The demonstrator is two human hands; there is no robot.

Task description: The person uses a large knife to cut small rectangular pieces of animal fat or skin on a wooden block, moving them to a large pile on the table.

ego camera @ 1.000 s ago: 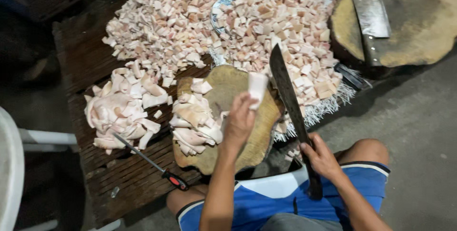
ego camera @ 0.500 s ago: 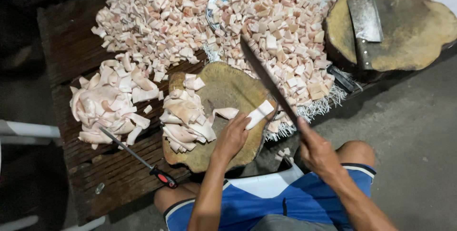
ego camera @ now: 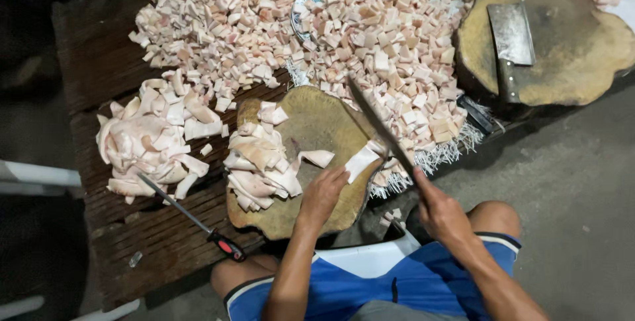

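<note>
My left hand presses a pale strip of pork fat flat on the round wooden chopping block. My right hand grips the handle of a long dark knife, whose blade slants down across the far end of that strip. A stack of uncut fat slabs lies on the left half of the block, just left of my left hand.
A large heap of diced fat cubes covers the wooden platform beyond the block. More uncut slabs lie at the left beside a red-handled sharpening steel. A second block at the right carries a cleaver.
My left hand brought the strip down from the air and laid it on the block. The knife swung from upright at the right side down onto the strip.
</note>
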